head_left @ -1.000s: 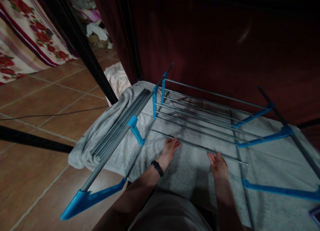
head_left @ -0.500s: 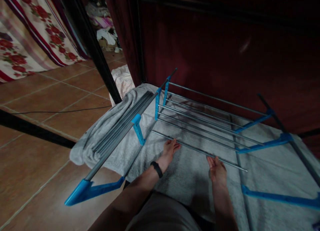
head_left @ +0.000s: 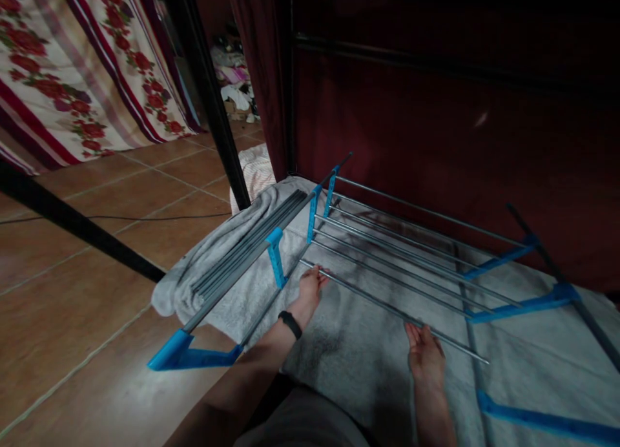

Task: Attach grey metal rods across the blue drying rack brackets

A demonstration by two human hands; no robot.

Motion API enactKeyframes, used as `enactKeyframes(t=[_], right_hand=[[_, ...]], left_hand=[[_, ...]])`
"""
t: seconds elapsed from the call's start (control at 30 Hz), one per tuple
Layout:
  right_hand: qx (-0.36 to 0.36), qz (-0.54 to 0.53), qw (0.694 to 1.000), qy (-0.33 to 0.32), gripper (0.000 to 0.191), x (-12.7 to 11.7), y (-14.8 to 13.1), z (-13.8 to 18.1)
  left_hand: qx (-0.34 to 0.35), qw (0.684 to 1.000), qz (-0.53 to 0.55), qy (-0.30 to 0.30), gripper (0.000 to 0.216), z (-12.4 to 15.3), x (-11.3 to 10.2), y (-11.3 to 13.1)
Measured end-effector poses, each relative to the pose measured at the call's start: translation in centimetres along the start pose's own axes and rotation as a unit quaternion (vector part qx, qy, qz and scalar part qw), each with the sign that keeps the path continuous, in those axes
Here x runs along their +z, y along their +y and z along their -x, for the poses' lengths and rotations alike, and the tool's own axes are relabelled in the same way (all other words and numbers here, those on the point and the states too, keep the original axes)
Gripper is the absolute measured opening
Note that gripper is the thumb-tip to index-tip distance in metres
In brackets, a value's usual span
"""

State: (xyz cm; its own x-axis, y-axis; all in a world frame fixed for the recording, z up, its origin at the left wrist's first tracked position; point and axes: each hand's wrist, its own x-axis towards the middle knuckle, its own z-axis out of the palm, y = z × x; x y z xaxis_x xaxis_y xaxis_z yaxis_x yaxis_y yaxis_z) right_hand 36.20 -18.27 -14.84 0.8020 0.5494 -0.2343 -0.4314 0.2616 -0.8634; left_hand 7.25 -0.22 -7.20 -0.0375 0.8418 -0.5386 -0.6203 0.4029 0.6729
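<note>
A thin grey metal rod [head_left: 368, 296] is held in both hands, slanting down to the right. My left hand [head_left: 311, 289], with a dark band on its wrist, pinches it near its left end. Farther right, my right hand [head_left: 426, 354] grips the same rod with fingers under it; the right end sticks out free. The rod's left end is close to a blue plastic bracket [head_left: 276, 258] on the side of a rack frame. Beyond it, several fitted rods [head_left: 402, 240] span between the blue brackets at left and right [head_left: 527, 301].
A bundle of loose rods [head_left: 249, 243] lies at the left on a grey blanket [head_left: 358, 363]. Black posts [head_left: 208, 92] stand at the left, with tiled floor [head_left: 97, 240] past them. A dark red curtain [head_left: 411, 124] hangs behind; a floral curtain [head_left: 87, 66] hangs far left.
My left hand has slid leftward along the rod toward its end. The rod tilts more, its right end now lower. The view has shifted slightly.
</note>
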Motion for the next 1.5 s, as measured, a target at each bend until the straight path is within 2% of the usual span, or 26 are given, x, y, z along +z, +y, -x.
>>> enactKeyframes(t=[0.13,0.43,0.73,0.9,1.2,1.33,1.5], right_hand=[[0.005,-0.01,1.0,-0.002,0.056,-0.3,0.3,-0.3],[0.015,-0.007,1.0,-0.014,0.043,-0.4,0.4,0.1],[0.018,-0.003,1.0,-0.019,0.033,0.3,0.2,0.9],[0.011,-0.027,0.998,0.05,0.029,0.2,-0.9,-0.2],[-0.026,-0.054,0.987,0.152,0.007,-2.0,-5.0,-3.1],[-0.041,-0.054,0.984,0.168,0.007,-2.3,-5.4,-3.8],[-0.041,-0.05,0.985,0.161,0.016,-2.4,-4.8,-3.6]], left_hand=[[0.019,0.999,0.013,0.028,0.022,-0.3,-0.5,1.4],[0.01,0.998,0.04,0.042,0.02,-0.6,-0.8,0.9],[-0.006,0.998,0.042,0.035,0.028,0.0,-0.6,2.1],[-0.017,0.999,0.021,0.036,0.029,-0.8,-0.6,2.5],[-0.025,0.999,-0.006,0.044,0.036,-0.9,0.2,3.3],[-0.024,0.999,-0.002,0.044,0.037,-1.0,0.0,3.3],[0.0,0.999,0.004,0.041,0.035,-0.8,0.0,3.0]])
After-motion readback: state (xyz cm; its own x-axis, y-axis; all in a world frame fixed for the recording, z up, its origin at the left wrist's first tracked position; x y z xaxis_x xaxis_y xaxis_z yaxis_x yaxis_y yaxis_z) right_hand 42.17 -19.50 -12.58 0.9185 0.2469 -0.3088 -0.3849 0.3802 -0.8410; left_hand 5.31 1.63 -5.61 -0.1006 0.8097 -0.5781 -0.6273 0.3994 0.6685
